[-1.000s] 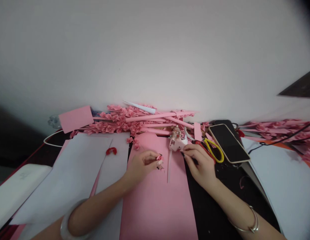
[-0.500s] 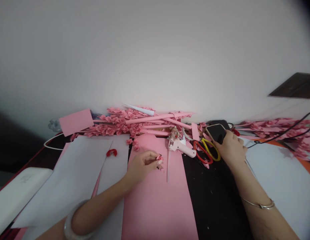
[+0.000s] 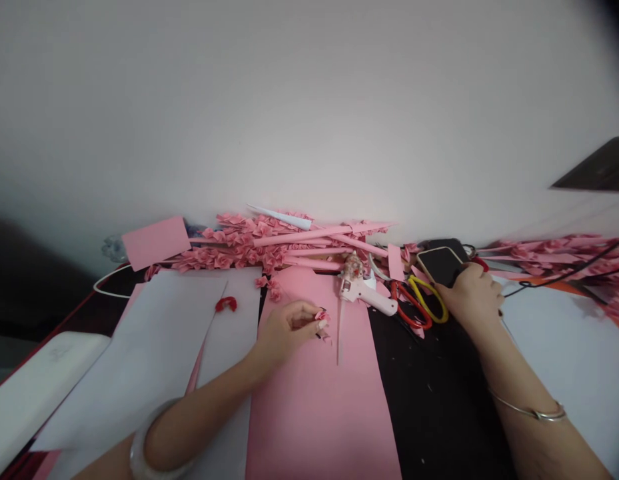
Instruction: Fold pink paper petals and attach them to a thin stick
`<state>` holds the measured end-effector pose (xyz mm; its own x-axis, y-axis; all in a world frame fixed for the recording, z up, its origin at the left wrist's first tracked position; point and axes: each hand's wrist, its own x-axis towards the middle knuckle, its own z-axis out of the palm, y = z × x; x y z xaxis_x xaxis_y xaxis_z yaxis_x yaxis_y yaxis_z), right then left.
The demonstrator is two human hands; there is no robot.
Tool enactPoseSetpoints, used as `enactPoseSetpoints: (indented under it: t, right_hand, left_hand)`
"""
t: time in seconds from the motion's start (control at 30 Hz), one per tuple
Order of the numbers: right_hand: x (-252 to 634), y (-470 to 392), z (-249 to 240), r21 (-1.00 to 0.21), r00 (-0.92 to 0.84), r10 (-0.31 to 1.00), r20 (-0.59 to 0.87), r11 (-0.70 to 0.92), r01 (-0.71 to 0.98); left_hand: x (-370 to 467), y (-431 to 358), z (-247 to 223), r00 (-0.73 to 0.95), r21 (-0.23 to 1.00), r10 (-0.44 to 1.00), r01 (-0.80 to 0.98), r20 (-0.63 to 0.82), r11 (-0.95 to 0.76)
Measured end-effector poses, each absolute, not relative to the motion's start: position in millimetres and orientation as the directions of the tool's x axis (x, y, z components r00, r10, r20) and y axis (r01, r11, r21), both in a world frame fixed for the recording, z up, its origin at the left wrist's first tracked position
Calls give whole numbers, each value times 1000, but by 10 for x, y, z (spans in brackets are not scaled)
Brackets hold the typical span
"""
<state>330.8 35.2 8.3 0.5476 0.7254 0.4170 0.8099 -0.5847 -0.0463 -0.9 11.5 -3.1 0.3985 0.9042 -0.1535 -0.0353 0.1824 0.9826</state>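
Observation:
My left hand pinches a small pink paper flower between thumb and fingers, above a long pink paper sheet. At the right, my right hand is closed around the near right edge of a phone with a dark screen and pale rim; part of the phone lies hidden under the fingers. Between the hands lies a pale pink hot glue gun with a glue stick beneath it. Scissors with red and yellow handles sit beside my right hand.
Pink paper flower stems are piled along the wall, with more flowers at the right. White paper and a white box-shaped object lie left. A red curved piece rests on the paper. A black cable crosses at right.
The whole view has shifted slightly, so everything sits a little further right. Both hands keep their holds on the paper flower and the phone.

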Motion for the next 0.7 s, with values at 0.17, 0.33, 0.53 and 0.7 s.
enactPoseSetpoints:
  t: [0.17, 0.33, 0.53, 0.7]
  right_hand:
    - [3335, 349, 74, -95, 539, 724, 431, -558, 824]
    - [3135, 298, 229, -193, 225, 709, 669, -126, 973]
    - [2381, 62, 181, -309, -201, 723, 661, 507, 805]
    - [2050, -99, 46, -454, -447, 738, 505, 668, 589]
  left_hand:
    - [-4, 118, -38, 396, 978, 905, -62, -157, 197]
    - [5, 123, -13, 396, 975, 900, -41, -184, 218]
    - [1, 123, -31, 381, 975, 907, -56, -179, 216]
    - [-12, 132, -58, 395, 979, 906, -68, -151, 193]
